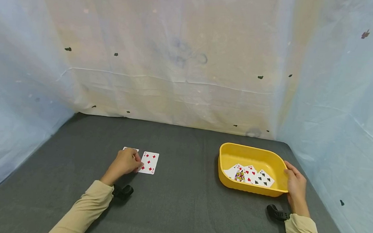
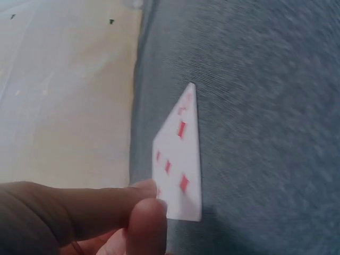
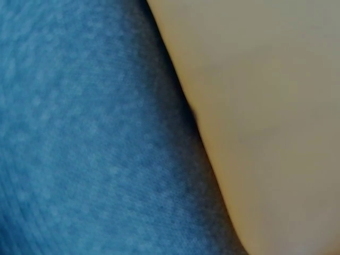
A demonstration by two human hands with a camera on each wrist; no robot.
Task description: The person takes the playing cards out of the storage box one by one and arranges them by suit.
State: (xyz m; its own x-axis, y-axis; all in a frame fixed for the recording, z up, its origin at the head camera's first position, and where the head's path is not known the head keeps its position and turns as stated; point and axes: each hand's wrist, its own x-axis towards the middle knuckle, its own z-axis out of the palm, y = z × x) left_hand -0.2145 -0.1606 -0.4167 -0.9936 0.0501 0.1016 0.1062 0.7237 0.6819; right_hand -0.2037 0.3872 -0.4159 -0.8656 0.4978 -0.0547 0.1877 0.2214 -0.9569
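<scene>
At the left of the dark cloth, my left hand (image 1: 125, 164) pinches the left edge of a five of diamonds card (image 1: 150, 162) between thumb and forefinger. The card's face shows beyond the fingertips in the left wrist view. Behind the same hand, just the far edge of a second card (image 1: 131, 149) is visible; its face is hidden. Over at the right, my right hand (image 1: 296, 185) grips the right end of a yellow plastic tray (image 1: 252, 148). Several face-up playing cards (image 1: 250, 174), among them hearts and clubs, lie overlapping inside it.
Dark grey cloth (image 1: 174, 202) covers the table. Pale draped sheets (image 1: 179, 40) hang along the back and both sides. A black camera band sits on each wrist. In the right wrist view, the tray's blurred wall (image 3: 276, 127) rises beside the cloth.
</scene>
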